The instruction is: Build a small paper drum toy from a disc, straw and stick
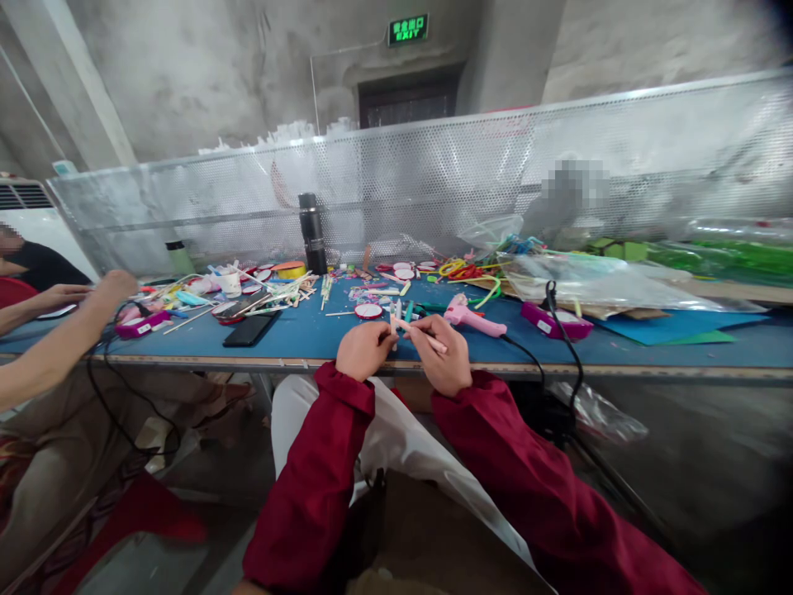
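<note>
The left hand (365, 349) and right hand (443, 357) both pinch one pale stick (424, 337), near one pink glue gun (474, 318).

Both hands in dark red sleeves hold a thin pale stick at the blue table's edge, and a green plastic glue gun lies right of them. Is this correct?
Only the colour is wrong: in the head view the plastic glue gun is pink. It lies right of the left hand and right hand, which hold the thin pale stick.

A green lit sign (407, 30) reading "EXIT", under a row of Chinese characters too blurred to read, hangs on the concrete wall (216, 74) directly above the dark doorway (405, 99).
</note>
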`<state>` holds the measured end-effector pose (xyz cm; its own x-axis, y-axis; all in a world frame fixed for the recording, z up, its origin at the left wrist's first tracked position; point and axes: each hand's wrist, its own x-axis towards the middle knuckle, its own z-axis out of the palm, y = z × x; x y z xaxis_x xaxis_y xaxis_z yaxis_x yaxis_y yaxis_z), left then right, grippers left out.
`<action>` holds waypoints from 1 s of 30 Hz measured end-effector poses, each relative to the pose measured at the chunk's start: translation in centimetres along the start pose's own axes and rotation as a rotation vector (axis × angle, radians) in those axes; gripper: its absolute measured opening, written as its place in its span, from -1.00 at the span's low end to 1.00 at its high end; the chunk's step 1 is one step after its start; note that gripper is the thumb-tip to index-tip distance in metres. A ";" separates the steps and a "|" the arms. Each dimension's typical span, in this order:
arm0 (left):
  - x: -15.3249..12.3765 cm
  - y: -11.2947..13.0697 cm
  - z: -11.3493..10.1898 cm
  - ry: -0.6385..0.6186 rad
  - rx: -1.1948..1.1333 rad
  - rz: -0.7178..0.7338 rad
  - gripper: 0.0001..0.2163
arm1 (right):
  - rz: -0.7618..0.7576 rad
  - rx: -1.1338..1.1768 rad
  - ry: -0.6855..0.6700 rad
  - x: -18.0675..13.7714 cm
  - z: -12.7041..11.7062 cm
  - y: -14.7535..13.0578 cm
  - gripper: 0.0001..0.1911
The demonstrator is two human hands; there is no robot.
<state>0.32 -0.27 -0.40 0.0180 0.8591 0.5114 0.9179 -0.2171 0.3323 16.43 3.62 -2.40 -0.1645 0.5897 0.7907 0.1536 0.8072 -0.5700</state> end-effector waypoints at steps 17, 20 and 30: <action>0.0 0.0 0.0 0.000 -0.005 0.002 -0.74 | -0.024 -0.021 -0.011 0.0 0.0 0.2 -0.85; 0.0 0.0 0.0 0.001 -0.005 0.008 -0.74 | -0.022 -0.004 0.019 0.0 0.0 0.1 -0.88; 0.0 0.0 0.0 0.000 -0.017 0.013 -0.75 | -0.007 -0.036 0.016 0.0 0.1 -0.1 -0.86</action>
<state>0.34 -0.25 -0.39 0.0301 0.8561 0.5160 0.9105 -0.2365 0.3393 16.34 3.54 -2.34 -0.1498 0.5832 0.7984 0.1879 0.8096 -0.5561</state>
